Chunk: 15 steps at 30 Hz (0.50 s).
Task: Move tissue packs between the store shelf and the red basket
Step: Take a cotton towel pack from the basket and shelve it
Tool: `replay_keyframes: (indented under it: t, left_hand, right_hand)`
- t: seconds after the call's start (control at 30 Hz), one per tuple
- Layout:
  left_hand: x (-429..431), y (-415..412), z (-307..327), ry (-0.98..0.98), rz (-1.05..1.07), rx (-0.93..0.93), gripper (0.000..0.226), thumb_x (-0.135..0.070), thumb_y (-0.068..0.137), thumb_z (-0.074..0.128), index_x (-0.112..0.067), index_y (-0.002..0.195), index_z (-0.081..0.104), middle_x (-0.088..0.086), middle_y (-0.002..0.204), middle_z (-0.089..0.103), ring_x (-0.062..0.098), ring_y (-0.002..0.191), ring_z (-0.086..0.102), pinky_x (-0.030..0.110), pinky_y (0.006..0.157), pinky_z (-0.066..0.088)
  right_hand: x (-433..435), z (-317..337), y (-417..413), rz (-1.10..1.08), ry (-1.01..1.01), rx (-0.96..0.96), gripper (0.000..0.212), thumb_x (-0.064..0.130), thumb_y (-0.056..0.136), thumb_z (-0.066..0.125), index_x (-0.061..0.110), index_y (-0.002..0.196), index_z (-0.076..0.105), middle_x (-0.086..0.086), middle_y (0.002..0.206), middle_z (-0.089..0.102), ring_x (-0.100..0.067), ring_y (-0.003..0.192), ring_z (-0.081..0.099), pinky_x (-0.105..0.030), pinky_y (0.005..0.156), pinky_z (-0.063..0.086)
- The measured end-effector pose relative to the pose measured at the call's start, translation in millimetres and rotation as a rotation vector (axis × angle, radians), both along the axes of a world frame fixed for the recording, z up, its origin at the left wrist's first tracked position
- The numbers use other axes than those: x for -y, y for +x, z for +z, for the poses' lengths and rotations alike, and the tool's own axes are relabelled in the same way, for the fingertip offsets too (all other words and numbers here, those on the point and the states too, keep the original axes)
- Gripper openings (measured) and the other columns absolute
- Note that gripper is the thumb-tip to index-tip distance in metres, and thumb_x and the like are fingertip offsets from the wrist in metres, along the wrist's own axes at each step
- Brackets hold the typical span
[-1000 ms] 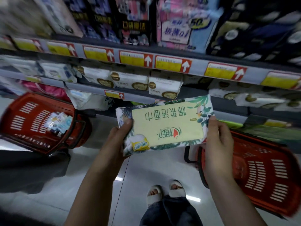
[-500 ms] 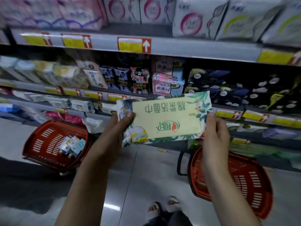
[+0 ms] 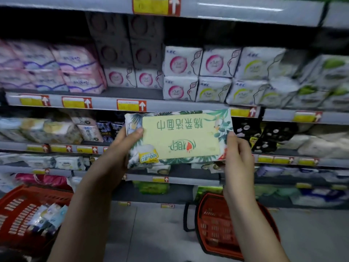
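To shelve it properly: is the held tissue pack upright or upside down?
Upside down: the tissue pack shows its printed characters inverted.

A tissue pack [image 3: 179,137] sits centre frame, in front of the store shelves [image 3: 170,105]. The left hand [image 3: 115,157] grips its left end and the right hand [image 3: 238,159] grips its right end. Below, 2 baskets stand on the floor [image 3: 154,233] before the shelves: the left basket [image 3: 17,210], holding small packs [image 3: 47,218], and the right basket [image 3: 215,224], below the right hand.

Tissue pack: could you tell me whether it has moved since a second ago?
Yes. The tissue pack has risen, its top edge now reaching a higher price rail.
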State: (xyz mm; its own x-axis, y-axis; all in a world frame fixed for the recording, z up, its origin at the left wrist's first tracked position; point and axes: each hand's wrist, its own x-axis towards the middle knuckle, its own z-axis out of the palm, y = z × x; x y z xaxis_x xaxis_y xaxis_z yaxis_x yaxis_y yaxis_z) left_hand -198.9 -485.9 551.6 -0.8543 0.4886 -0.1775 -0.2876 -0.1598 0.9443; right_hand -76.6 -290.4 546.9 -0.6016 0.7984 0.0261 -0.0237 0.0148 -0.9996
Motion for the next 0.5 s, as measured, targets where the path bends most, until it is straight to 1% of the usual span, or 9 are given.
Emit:
replay_keyframes:
  t: [0.1, 0.17, 0.23, 0.27, 0.33, 0.37, 0.4, 0.43, 0.5]
  left_hand:
    - [-14.2, -0.6, 8.2, 0.051, -0.029, -0.048, 0.093, -0.065, 0.038, 0.086, -0.039, 0.123, 0.056, -0.008, 0.126, 0.064, 0.022, 0.124, 0.054, 0.049, 0.109, 0.035]
    - [-24.8, 2.6, 16.8, 0.096, -0.050, -0.068, 0.087, -0.057, 0.048, 0.086, -0.037, 0.127, 0.053, -0.009, 0.126, 0.064, 0.020, 0.125, 0.054, 0.047, 0.111, 0.033]
    - [-39.2, 6.5, 23.9, 0.114, -0.079, -0.081, 0.085, -0.049, 0.056, 0.084, -0.034, 0.132, 0.050, -0.009, 0.126, 0.065, 0.020, 0.124, 0.055, 0.047, 0.111, 0.033]
    - [-47.4, 8.7, 28.1, 0.118, -0.101, -0.084, 0.085, -0.047, 0.058, 0.085, -0.032, 0.134, 0.049, -0.009, 0.125, 0.065, 0.019, 0.123, 0.057, 0.045, 0.109, 0.038]
    - [-64.1, 14.7, 38.9, 0.123, -0.098, -0.105, 0.060, -0.037, 0.069, 0.073, -0.029, 0.125, 0.054, -0.010, 0.115, 0.070, 0.013, 0.112, 0.064, 0.032, 0.092, 0.053]
    - [-72.4, 17.0, 43.1, 0.122, -0.089, -0.111, 0.048, -0.032, 0.072, 0.065, -0.031, 0.120, 0.057, -0.011, 0.110, 0.072, 0.010, 0.105, 0.067, 0.026, 0.083, 0.056]
    - [-81.9, 19.9, 48.4, 0.122, -0.088, -0.114, 0.044, -0.031, 0.073, 0.061, -0.032, 0.117, 0.058, -0.011, 0.108, 0.073, 0.007, 0.103, 0.067, 0.024, 0.081, 0.055]
    - [-91.8, 22.4, 53.9, 0.111, -0.088, -0.124, 0.045, -0.032, 0.072, 0.061, -0.033, 0.117, 0.059, -0.012, 0.109, 0.072, 0.006, 0.103, 0.067, 0.025, 0.085, 0.051]
    - [-112.2, 27.1, 64.2, 0.111, -0.070, -0.159, 0.053, -0.039, 0.064, 0.069, -0.034, 0.115, 0.060, -0.015, 0.109, 0.072, 0.004, 0.102, 0.067, 0.023, 0.088, 0.048]
  right_hand:
    - [-11.9, 9.8, 5.5, -0.024, -0.002, 0.006, 0.026, 0.050, 0.093, 0.045, 0.028, 0.094, 0.059, 0.008, 0.103, 0.062, -0.008, 0.095, 0.057, -0.030, 0.079, 0.044]
    - [-23.5, 16.7, 7.2, -0.042, -0.005, -0.008, 0.027, 0.049, 0.093, 0.046, 0.025, 0.093, 0.059, 0.004, 0.105, 0.064, -0.013, 0.097, 0.058, -0.032, 0.080, 0.045]
    - [-37.4, 24.2, 9.7, -0.057, -0.009, -0.020, 0.027, 0.048, 0.093, 0.046, 0.025, 0.091, 0.059, 0.004, 0.102, 0.065, -0.013, 0.094, 0.060, -0.031, 0.077, 0.046]
    - [-44.7, 28.0, 11.6, -0.057, -0.012, -0.021, 0.026, 0.048, 0.093, 0.046, 0.026, 0.091, 0.059, 0.006, 0.101, 0.064, -0.010, 0.092, 0.059, -0.030, 0.074, 0.045]
    - [-60.1, 34.9, 15.5, -0.043, -0.013, -0.022, 0.027, 0.049, 0.093, 0.046, 0.025, 0.092, 0.058, 0.007, 0.101, 0.064, -0.010, 0.094, 0.059, -0.031, 0.078, 0.046]
    - [-68.7, 38.0, 17.4, -0.040, -0.014, -0.030, 0.028, 0.049, 0.092, 0.046, 0.024, 0.093, 0.059, 0.005, 0.103, 0.064, -0.012, 0.096, 0.059, -0.034, 0.083, 0.047]
    - [-78.0, 40.7, 19.5, -0.039, -0.015, -0.040, 0.029, 0.050, 0.092, 0.047, 0.024, 0.095, 0.059, 0.004, 0.105, 0.065, -0.013, 0.099, 0.059, -0.036, 0.086, 0.047]
    - [-87.2, 44.4, 21.6, -0.038, -0.013, -0.049, 0.030, 0.051, 0.092, 0.047, 0.024, 0.096, 0.060, 0.004, 0.106, 0.065, -0.014, 0.101, 0.060, -0.036, 0.086, 0.047]
    - [-107.3, 53.0, 26.9, -0.037, 0.003, -0.058, 0.031, 0.051, 0.091, 0.046, 0.024, 0.096, 0.059, 0.006, 0.106, 0.064, -0.010, 0.100, 0.059, -0.031, 0.081, 0.044]
